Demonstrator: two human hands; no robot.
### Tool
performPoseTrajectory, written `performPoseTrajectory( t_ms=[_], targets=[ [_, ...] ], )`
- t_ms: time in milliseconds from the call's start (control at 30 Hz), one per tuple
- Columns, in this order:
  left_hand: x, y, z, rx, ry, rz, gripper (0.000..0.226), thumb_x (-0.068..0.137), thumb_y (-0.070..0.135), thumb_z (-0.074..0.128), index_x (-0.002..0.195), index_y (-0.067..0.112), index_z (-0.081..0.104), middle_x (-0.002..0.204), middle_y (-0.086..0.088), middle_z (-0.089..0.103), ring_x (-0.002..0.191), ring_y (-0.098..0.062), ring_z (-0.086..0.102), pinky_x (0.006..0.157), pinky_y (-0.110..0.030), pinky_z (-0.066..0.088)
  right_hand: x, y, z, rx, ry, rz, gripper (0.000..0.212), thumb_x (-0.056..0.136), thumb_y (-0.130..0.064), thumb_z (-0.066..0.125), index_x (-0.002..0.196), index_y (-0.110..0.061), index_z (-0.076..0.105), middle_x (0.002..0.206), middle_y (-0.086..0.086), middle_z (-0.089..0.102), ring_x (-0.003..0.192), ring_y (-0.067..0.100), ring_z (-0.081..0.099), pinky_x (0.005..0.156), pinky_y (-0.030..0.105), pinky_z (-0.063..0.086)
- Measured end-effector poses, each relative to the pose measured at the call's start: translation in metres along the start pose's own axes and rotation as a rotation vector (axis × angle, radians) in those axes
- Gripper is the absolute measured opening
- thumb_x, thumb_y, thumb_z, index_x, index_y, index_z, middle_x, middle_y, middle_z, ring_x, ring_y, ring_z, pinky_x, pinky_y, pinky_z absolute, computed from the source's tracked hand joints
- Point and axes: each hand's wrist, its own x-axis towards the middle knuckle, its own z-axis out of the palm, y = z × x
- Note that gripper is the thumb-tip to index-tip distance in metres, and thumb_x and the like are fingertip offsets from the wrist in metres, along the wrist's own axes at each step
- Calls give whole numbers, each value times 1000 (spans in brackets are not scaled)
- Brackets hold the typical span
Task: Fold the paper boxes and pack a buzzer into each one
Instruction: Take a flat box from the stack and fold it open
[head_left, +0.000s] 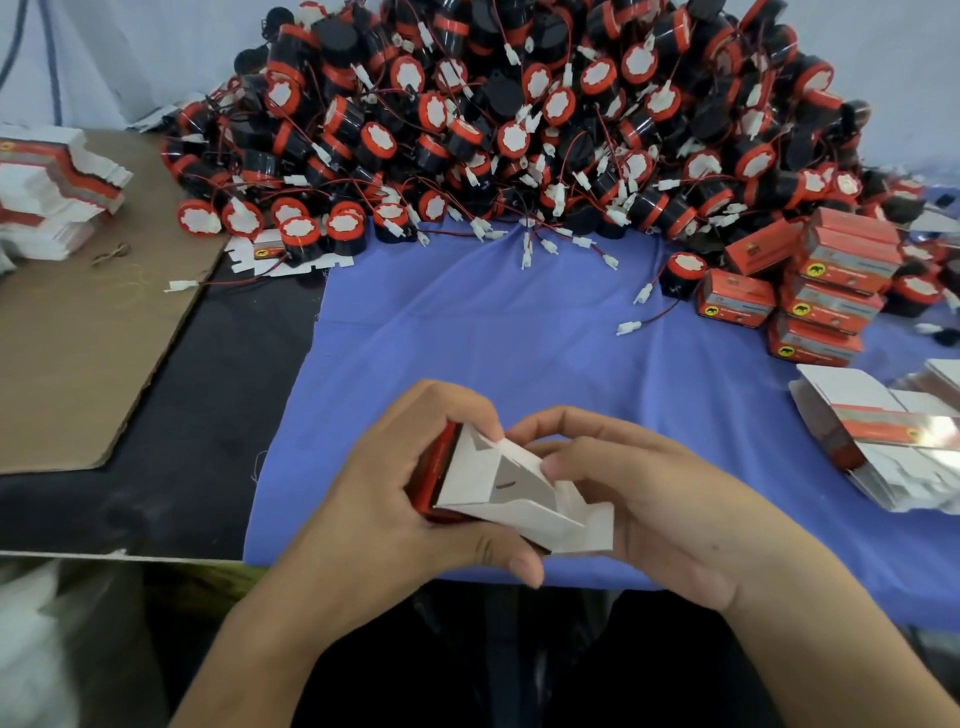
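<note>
A half-folded paper box (511, 491), red outside and white inside, is held over the near edge of the blue cloth (519, 332). My left hand (395, 499) grips its red side, thumb under the bottom edge. My right hand (644, 499) pinches its white flaps, fingers curled over the open end. A big heap of black and red buzzers (519, 114) with red wires and white plugs fills the back of the table.
Several folded red boxes (826, 291) are stacked at the right, with a bundle of flat box blanks (883, 441) nearer me. More flat blanks (52, 192) lie at the far left on a brown cardboard sheet (78, 353). A loose buzzer (683, 275) sits by the stack.
</note>
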Motion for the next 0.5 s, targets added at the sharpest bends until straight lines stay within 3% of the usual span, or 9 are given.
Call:
performPoseTrajectory(
  t_ms=[167, 267, 400, 500],
  targets=[
    [0, 5, -3, -5, -31, -38, 59, 59, 46, 94, 107, 34, 63, 104, 1, 65, 95, -24, 66, 77, -30, 55, -1, 2, -3, 18, 0, -8, 25, 86, -18, 65, 108, -14, 75, 109, 14, 73, 88, 22, 70, 72, 31, 59],
    [-1, 10, -2, -8, -53, 8, 55, 65, 38, 93, 112, 39, 65, 118, 5, 64, 111, -20, 65, 85, -18, 52, -2, 5, -3, 33, -59, -9, 33, 91, -30, 69, 119, -14, 74, 112, 12, 74, 97, 23, 71, 80, 32, 59],
    [-5, 10, 0, -14, -46, 63, 51, 60, 30, 95, 101, 38, 65, 128, 14, 59, 127, -11, 57, 89, -10, 47, -1, 7, -7, 10, -69, -1, 35, 87, -21, 74, 121, -13, 72, 125, 13, 72, 111, 30, 69, 87, 34, 56],
    [-6, 6, 3, -65, -22, 43, 51, 59, 32, 93, 96, 36, 58, 131, 17, 59, 126, -9, 57, 88, -11, 48, 1, 8, -8, -44, -31, 7, 38, 83, -21, 77, 120, -15, 72, 125, 12, 72, 113, 30, 69, 92, 36, 55]
  ],
)
